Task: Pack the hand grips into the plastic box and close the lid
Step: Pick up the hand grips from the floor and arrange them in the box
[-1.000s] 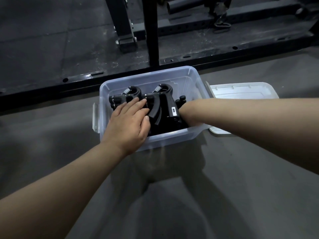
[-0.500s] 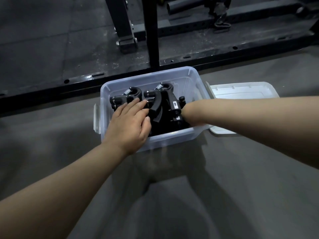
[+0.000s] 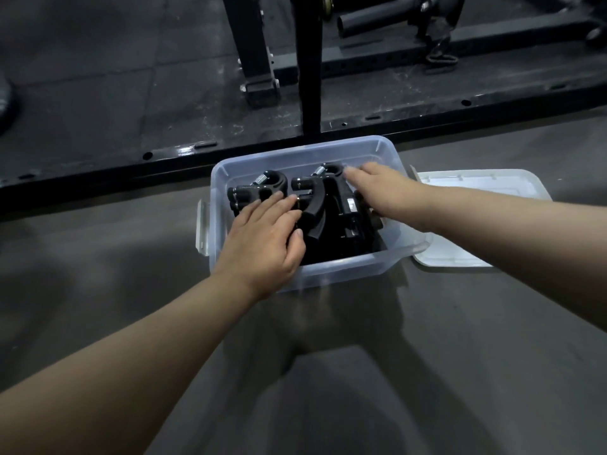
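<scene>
at frame centre we rest our flat, spread left hand (image 3: 262,238) and right hand (image 3: 384,188) on the hand grips (image 3: 331,218) in the box (image 3: 345,270); lid (image 3: 476,185) lies right.

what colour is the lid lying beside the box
White, slightly translucent; the lid shows in the head view.

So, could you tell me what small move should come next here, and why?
Probably lift the right hand out and reach for the lid lying beside the plastic box: the hand grips already sit inside, and the box is uncovered.
</scene>
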